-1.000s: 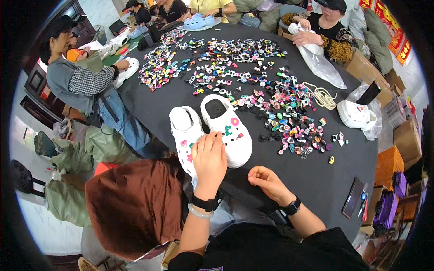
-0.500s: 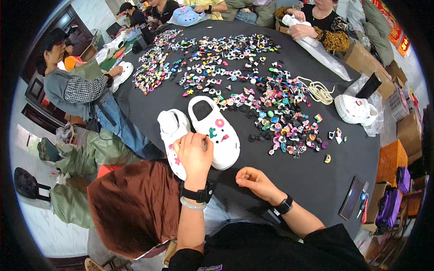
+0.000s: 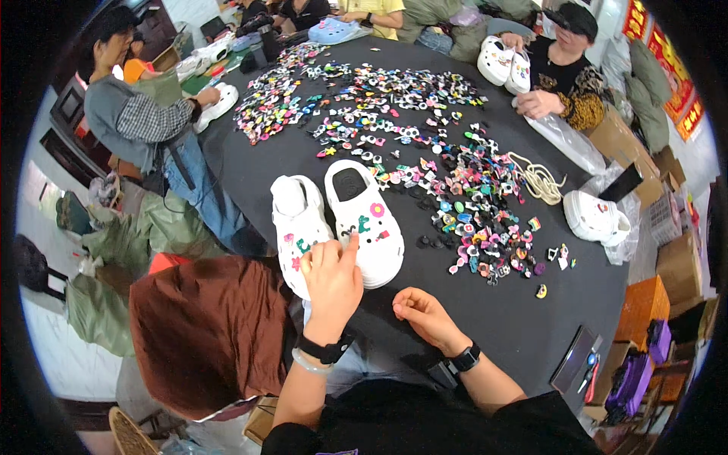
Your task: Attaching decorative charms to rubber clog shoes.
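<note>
Two white clogs stand side by side on the dark table. The right-hand clog (image 3: 379, 262) carries a pink flower charm (image 3: 377, 210), a green charm (image 3: 364, 224) and a red one (image 3: 383, 236). Pink and green charms sit on the left-hand clog (image 3: 292, 220). My left hand (image 3: 332, 284) lies over the near parts of both clogs, its index finger stretched onto the right one and the others loosely bent. Apart from the clogs, my right hand (image 3: 431, 322) hovers over the table with fingers curled and thumb against them; anything between the fingertips is too small to make out.
Loose colourful charms (image 3: 485, 205) cover the table's middle. A cord bundle (image 3: 537, 180), another white clog (image 3: 595, 218) and a phone (image 3: 578, 356) lie rightward. Brown cloth (image 3: 212, 334) drapes at my left. Co-workers handle clogs (image 3: 504, 64) across the table and at left (image 3: 218, 106).
My left hand has shifted right, its index finger now extended onto the right-hand clog. My right hand stays curled nearby. The co-worker at far right now holds up a pair of white clogs.
</note>
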### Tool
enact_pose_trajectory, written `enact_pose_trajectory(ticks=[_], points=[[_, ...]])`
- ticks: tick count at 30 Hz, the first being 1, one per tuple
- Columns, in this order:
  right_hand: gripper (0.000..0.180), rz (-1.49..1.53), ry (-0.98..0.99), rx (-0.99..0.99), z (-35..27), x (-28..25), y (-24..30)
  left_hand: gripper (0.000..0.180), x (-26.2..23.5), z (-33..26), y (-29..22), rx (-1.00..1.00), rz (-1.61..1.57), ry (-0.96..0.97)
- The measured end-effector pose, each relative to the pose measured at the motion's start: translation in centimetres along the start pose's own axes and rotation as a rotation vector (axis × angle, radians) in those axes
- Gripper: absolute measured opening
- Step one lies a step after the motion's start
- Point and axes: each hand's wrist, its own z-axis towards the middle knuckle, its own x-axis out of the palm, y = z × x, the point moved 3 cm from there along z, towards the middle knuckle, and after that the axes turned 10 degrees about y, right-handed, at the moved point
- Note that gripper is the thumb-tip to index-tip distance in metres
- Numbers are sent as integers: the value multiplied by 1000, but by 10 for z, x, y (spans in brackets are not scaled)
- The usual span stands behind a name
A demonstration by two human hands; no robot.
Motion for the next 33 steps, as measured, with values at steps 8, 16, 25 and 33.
enact_pose_trajectory(ticks=[8,16,25,33], points=[[11,16,-20,4,0,-1,0,38,-15,12,7,-21,-62,-47],[10,25,-23,-15,1,0,-6,35,-21,-1,4,65,-31,68],[17,-66,-12,-94,2,4,2,47,-11,-122,-1,488,-223,502],[24,-102,-35,-50,-3,0,8,46,5,-246,135,-368,98,1054]])
